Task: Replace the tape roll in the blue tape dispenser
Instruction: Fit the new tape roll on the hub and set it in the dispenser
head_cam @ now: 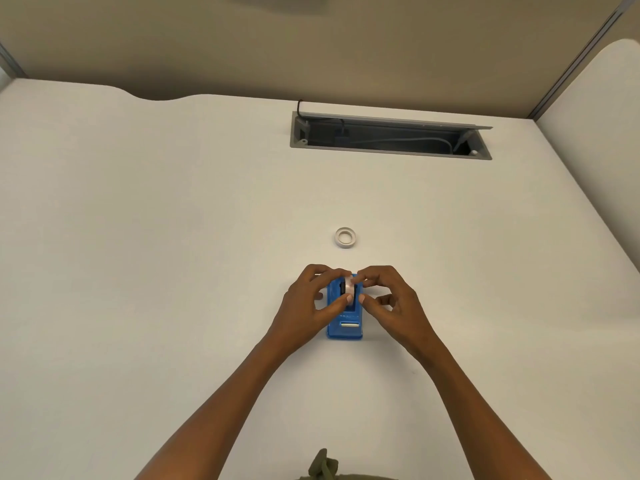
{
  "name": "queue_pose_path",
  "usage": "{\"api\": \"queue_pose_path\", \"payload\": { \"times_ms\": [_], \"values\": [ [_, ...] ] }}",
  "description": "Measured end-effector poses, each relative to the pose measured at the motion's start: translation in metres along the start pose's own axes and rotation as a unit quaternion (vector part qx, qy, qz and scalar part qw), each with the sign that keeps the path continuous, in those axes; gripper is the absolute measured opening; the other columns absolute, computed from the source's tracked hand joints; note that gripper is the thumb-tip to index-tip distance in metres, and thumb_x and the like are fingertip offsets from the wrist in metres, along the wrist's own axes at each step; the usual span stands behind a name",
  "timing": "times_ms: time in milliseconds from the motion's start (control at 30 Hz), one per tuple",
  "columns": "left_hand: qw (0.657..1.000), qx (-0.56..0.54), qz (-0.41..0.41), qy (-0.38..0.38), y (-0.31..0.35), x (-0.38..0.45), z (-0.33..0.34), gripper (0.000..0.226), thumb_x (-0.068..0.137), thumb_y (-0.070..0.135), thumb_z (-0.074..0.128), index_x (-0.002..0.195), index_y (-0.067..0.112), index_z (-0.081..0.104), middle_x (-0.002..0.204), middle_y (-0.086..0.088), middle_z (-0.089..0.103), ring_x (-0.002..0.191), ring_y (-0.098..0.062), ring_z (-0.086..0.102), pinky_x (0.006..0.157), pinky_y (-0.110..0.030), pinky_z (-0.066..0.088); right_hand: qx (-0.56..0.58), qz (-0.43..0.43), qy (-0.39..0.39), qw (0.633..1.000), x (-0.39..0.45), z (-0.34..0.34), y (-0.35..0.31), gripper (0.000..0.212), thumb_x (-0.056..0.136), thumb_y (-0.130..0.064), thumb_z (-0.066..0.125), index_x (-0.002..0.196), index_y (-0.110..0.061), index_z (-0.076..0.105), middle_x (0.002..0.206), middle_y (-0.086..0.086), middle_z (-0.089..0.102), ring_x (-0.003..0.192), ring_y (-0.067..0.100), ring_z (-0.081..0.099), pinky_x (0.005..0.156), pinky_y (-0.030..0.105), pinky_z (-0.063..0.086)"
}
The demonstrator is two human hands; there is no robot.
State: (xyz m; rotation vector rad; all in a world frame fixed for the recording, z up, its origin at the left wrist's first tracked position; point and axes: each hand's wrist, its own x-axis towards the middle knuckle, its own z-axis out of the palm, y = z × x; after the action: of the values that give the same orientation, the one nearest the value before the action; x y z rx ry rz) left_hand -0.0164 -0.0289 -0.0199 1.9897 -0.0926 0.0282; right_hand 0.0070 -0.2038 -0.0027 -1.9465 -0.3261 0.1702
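Two hands meet over the blue tape dispenser [344, 323] on the worktop [138, 237]. Our left hand [308, 299] and right hand [391, 299] both pinch the tape roll [348, 288] in its slot. We should keep it level; a second roll [345, 238] lies beyond.

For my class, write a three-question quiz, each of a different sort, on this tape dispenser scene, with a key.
1. True or false: the spare tape roll lies flat on the desk, beyond the blue tape dispenser.
2. Which hands touch the tape roll in the dispenser? A left hand only; B right hand only; C both.
3. Fill in: the cable tray at the desk's far side has its lid ____.

Key: 1 true; 2 C; 3 open.
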Motion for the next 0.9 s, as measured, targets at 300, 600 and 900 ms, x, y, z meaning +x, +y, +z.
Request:
{"api": "queue_pose_path", "payload": {
  "times_ms": [300, 600, 900],
  "values": [
    [1.000, -0.003, -0.013, -0.001, -0.0004, 0.0005, 0.0006, 0.037, 0.084, 0.032, 0.064, 0.120, 0.026, 0.056, 0.113, 0.009, 0.049, 0.102, -0.009, 0.053, 0.082, -0.018, 0.048, -0.016, -0.005, -0.010, 1.000, 0.0004, 0.0017, 0.0017, 0.053, 0.081, 0.000, 0.061, 0.098, -0.051, 0.059, 0.111, -0.012, 0.053, 0.100, -0.002, 0.055, 0.067, 0.013, 0.050],
    [1.000, -0.007, -0.016, -0.009, -0.0025, 0.0007, 0.0012, 0.042, 0.084, 0.031, 0.064, 0.124, 0.023, 0.054, 0.122, -0.001, 0.052, 0.107, -0.014, 0.053, 0.087, -0.026, 0.050, -0.011, 0.021, -0.003, 1.000, 0.0033, 0.0047, 0.0038, 0.035, 0.083, -0.007, 0.064, 0.108, -0.033, 0.061, 0.111, -0.006, 0.051, 0.097, 0.006, 0.057, 0.067, 0.016, 0.051],
    [0.999, -0.039, -0.012, -0.007, -0.0021, 0.0005, 0.0014, 0.048, 0.080, 0.038, 0.067, 0.119, 0.047, 0.039, 0.120, 0.016, 0.049, 0.101, -0.001, 0.054, 0.075, -0.013, 0.051, -0.007, 0.029, 0.005, 1.000, 0.0040, 0.0080, 0.0013, 0.035, 0.083, -0.013, 0.067, 0.106, -0.037, 0.058, 0.105, -0.015, 0.047, 0.095, 0.004, 0.056, 0.066, 0.012, 0.050]
  ]
}}
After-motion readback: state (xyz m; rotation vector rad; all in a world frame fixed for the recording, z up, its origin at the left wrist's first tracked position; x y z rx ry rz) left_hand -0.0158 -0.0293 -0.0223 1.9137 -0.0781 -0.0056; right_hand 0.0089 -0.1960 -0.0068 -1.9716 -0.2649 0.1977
